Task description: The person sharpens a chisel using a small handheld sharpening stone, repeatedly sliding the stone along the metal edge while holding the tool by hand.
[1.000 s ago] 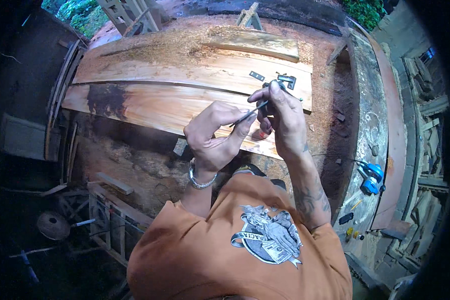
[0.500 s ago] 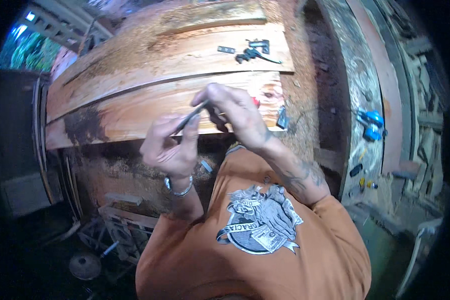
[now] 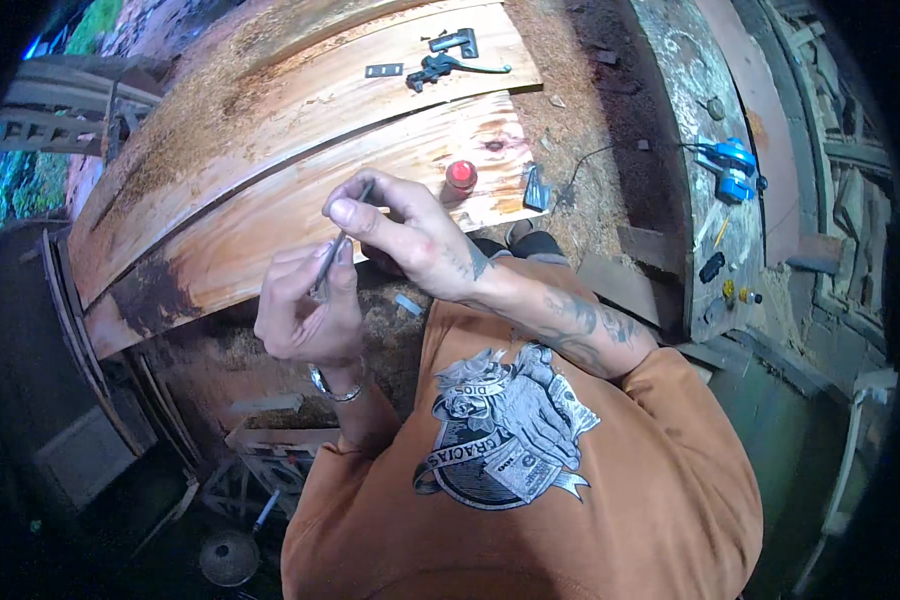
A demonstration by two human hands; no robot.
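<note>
A thin dark strip (image 3: 335, 255) slants between my hands over the near edge of the planks; its exact kind I cannot make out. My left hand (image 3: 305, 305) pinches its lower end between thumb and fingers. The upper end is gripped by my right hand (image 3: 385, 220), thumb against curled fingers. Beyond them on the far plank lie a hand lever with a black body (image 3: 435, 70), a black bracket-like part (image 3: 454, 42) and a small dark plate with holes (image 3: 383, 71). A red-capped bottle (image 3: 460, 178) stands just right of my right hand.
Wooden planks (image 3: 210, 260) strewn with sawdust form the work surface. A small dark blue item (image 3: 536, 188) lies at their right end. On a weathered beam (image 3: 685, 60) to the right sits a blue power tool (image 3: 732, 170) with a cord, near small loose items.
The view has shifted, and the bottle, mostly hidden before, now shows beside my right hand. Both hands still hold the strip, which now stands more steeply.
</note>
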